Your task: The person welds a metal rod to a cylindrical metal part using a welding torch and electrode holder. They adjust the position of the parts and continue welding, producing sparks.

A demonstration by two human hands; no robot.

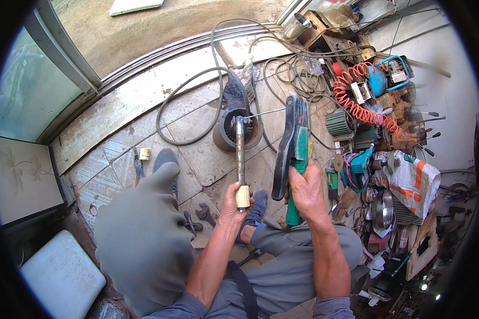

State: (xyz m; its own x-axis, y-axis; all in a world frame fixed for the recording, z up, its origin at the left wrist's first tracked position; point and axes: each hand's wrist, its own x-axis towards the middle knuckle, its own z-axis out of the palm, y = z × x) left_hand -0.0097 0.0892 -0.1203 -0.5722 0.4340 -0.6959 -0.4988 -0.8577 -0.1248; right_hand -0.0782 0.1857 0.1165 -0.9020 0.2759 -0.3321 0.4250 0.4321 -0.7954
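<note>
"Fingers of my left hand (230, 204) are wrapped round the pale yellow grip (242, 196) of a metal-shafted tool (240, 154)."

"Where does that tool lead?"

"Straight away from me. Its head lies over the mouth of the thick-walled metal cylinder (254, 133), which stands on the floor tiles (191, 125). Whether the head touches the cylinder's rim, I can't tell."

"And your other hand?"

"My right hand (307, 191) is clamped on the green handle (294, 215) of a long green-and-black hand tool (285, 159), to the right of the cylinder and nearer me. From this tool's upper end a thin rod (269, 112) runs leftward to the cylinder's mouth, close by the first tool's head. So 2 hands, 2 tools, and the fingers of both are closed."

"What lies around the cylinder?"

"Left of it a black cable (158, 121) loops over the tiles, and farther left lie pliers (139, 169). Nearer me and slightly left of it is an open-end wrench (205, 213)."

"To its right?"

"A finned green motor housing (338, 125), then an orange coiled hose (364, 111). Farther right and nearer me sits a white sack (412, 183) with orange stripes."
</note>
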